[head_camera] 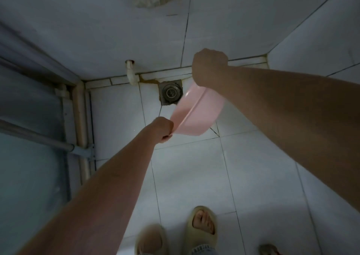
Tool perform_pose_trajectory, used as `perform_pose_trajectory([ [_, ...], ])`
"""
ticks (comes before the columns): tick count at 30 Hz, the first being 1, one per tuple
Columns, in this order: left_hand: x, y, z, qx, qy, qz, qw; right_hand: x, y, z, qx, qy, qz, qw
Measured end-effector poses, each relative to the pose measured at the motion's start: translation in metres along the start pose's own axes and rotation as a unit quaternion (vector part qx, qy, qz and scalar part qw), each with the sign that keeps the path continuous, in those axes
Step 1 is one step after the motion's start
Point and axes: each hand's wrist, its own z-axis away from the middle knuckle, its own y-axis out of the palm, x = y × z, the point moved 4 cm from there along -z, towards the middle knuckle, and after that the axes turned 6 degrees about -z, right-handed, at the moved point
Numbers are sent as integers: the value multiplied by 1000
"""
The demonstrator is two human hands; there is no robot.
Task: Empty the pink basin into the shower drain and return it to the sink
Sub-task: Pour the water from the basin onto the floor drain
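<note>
Head view, looking down at a white tiled shower floor point(194, 176).

Round pink plastic basin point(196, 112) held in the air between both hands, tipped steeply on edge with its mouth turned left, toward the square metal floor drain point(170, 93). Drain set in the corner beside a white plastic pipe point(131, 73) at the foot of the wall. Basin's lower-left rim just beside the drain and overlapping its right edge in this view; height above the floor not determinable.

Right hand point(209, 67) clenched on the far, upper rim. Left hand point(162, 130) clenched on the near, lower rim. Line through the two grips running diagonally from near-left to far-right, with the drain to the left of that line. Left hand nearer the body, right hand farther out toward the wall.

Basin smooth, matte, uniformly pale pink; outer wall and base facing right, inner surface partly visible. No water stream discernible; interior too blurred to confirm any contents. Judgement: pouring step at or near completion; return to the sink not yet done. Sink not in frame.

Two feet in beige foam slippers point(202, 225) at the lower edge, well apart from the drain.
</note>
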Motion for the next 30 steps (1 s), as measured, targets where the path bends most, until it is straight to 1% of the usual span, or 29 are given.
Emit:
perform_pose_trajectory([
  [1,-5,-6,-5,-35,41,-48,997,-5,1,2,-10,5,-32,999],
  [2,-3,-12,-15,-86,74,-20,993,-12,4,7,-16,19,-62,998],
  [3,-2,-20,-14,-111,79,5,991,-24,10,11,-28,38,-92,995],
  [4,2,-25,-14,-116,78,21,990,-34,18,19,-13,65,-107,992],
  [6,6,-22,-5,-49,61,-11,997,-49,38,35,47,133,-146,979],
  [7,7,-20,3,-25,56,-17,998,-53,44,44,56,155,-165,972],
  [8,6,-18,7,-30,56,-8,998,-58,47,50,52,174,-185,966],
  [10,-1,-22,7,-60,77,-34,995,-67,48,56,25,193,-219,956],
  [11,-1,-23,12,-61,78,-48,994,-68,51,60,45,201,-222,953],
  [13,6,-17,18,-24,45,-32,998,-69,59,70,115,248,-238,932],
  [14,8,-16,22,-26,36,-29,999,-70,61,73,116,252,-238,931],
  [15,9,-15,24,-48,50,-58,996,-69,59,73,98,236,-234,938],
  [16,10,-15,24,-73,60,-59,994,-70,56,74,66,217,-225,948],
  [17,10,-15,22,-86,77,-95,989,-70,55,74,64,214,-218,950],
  [18,11,-16,25,-93,87,-122,984,-68,52,79,84,215,-214,949],
  [20,16,-17,35,-73,67,-147,984,-65,49,89,135,216,-205,945],
  [23,15,-27,63,-47,60,-147,986,-62,25,110,175,230,-207,935],
  [24,12,-31,76,-32,62,-144,987,-61,14,118,193,231,-190,934],
  [26,7,-44,106,-4,46,-146,988,-59,-16,134,198,229,-190,934],
  [27,3,-51,126,-8,41,-143,989,-59,-35,142,184,219,-198,938],
  [28,-2,-61,150,-28,45,-142,988,-58,-60,152,153,212,-213,941],
  [30,-10,-78,198,-79,85,-172,978,-58,-102,177,87,212,-241,943],
])
